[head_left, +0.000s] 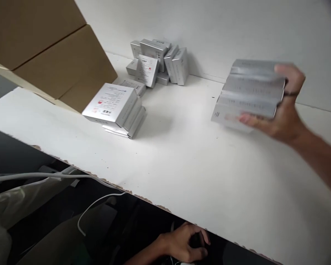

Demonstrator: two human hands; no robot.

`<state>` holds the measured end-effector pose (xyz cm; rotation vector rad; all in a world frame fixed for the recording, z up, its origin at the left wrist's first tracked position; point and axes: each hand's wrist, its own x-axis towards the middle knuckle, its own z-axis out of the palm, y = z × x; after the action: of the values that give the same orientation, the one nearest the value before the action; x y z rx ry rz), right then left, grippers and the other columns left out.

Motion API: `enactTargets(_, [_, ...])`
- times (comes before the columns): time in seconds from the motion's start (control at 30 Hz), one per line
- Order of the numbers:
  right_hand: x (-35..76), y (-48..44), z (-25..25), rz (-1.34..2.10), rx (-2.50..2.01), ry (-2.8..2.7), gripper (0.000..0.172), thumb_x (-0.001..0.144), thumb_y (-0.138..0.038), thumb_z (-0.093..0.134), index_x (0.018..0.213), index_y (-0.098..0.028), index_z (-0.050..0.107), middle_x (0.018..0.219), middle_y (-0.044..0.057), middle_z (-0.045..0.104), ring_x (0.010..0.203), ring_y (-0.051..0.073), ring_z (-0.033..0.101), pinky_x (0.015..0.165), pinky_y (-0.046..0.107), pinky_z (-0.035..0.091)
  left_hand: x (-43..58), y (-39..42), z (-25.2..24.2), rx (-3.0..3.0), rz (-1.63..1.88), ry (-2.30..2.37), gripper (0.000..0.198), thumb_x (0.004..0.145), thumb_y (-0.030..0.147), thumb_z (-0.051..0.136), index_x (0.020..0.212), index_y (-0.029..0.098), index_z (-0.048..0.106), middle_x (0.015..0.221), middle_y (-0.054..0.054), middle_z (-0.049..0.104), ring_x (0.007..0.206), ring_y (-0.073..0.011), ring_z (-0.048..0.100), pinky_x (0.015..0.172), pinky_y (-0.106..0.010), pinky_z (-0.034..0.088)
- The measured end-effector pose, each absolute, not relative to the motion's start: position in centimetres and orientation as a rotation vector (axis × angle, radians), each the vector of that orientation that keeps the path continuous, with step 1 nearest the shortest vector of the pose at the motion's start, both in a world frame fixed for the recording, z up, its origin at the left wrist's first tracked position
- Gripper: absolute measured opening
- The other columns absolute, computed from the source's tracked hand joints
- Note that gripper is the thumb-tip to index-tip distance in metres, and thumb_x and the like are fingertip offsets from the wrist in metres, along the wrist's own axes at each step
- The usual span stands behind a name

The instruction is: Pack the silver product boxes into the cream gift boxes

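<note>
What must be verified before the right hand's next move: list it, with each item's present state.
1. Grip: right hand has thumb and fingers around the bundle of rectangular silver boxes. Ok.
2. Left hand without a box: it is at the tabletop's front edge, fingers curled, no box seen. Ok.
3. Stack of flat silver-white boxes beside the brown cardboard carton squared up: the top box sits out of line. Not ok.
4. Pile of silver boxes near the white wall tidy: some lean. Not ok.
5. Print on the held boxes readable: blurred. Cannot tell.
</note>
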<state>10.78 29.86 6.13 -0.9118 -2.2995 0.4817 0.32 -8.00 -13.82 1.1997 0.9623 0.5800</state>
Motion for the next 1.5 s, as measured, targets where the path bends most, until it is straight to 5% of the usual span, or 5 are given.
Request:
enactTargets(0.13, [16.7,22.8,0.9,0.741,-0.884,-2.352,0.100,0.073,-0.051,0.080,0.147,-0.055,0.013,0.151,0.005,0.027,0.141,0.033,0.042,0.109,0.055,0.051,0.8,-8.0,-13.2,1.211,0.556,0.966,0.030,0.080,0.022,0.069,0.109,0.019,0.067,0.112,-0.005,0.074,0.103,-0.0217,0.071,0.092,-0.032,0.057])
enactTargets(0.7, [18.2,21.3,-1.6,0.767,-0.700,-2.226,0.095,0.070,-0.037,0.085,0.140,-0.035,0.019,0.137,0.010,0.029,0.129,0.028,0.044,0.102,0.052,0.053,0.8,-6.3,-3.2,1.480,0.984,0.627,0.014,0.092,0.023,0.070,0.100,0.021,0.058,0.103,-0.010,0.074,0.099,-0.0218,0.074,0.089,-0.031,0.060])
enactTargets(0.87, [20.1,17.4,-0.1,0.627,-0.652,-2.284,0.105,0.068,-0.038,0.086,0.146,-0.038,0.016,0.133,0.009,0.026,0.131,0.030,0.038,0.101,0.051,0.054,-1.6,-2.5,1.9,1.927,1.290,1.056,0.040,0.087,0.009,0.070,0.121,0.020,0.051,0.124,-0.014,0.062,0.120,-0.0240,0.063,0.101,-0.038,0.057])
enactTargets(1.1, [23.3,12.3,1.6,0.482,-0.501,-2.353,0.120,0.061,-0.025,0.088,0.154,-0.034,0.013,0.132,0.012,0.022,0.130,0.032,0.033,0.088,0.044,0.057,-3.5,2.5,1.2,2.234,1.236,1.283,0.083,0.087,0.037,0.084,0.147,0.019,0.028,0.157,-0.028,0.029,0.151,-0.0381,0.034,0.116,-0.062,0.046])
enactTargets(1.5, [24.2,11.1,1.2,0.375,-0.423,-2.305,0.115,0.067,-0.028,0.090,0.157,-0.029,0.017,0.143,0.017,0.021,0.138,0.038,0.035,0.090,0.053,0.059,-3.7,5.3,2.2,2.103,0.985,0.979,0.110,0.074,0.047,0.092,0.156,0.027,0.021,0.165,-0.024,0.023,0.158,-0.0425,0.025,0.124,-0.066,0.040])
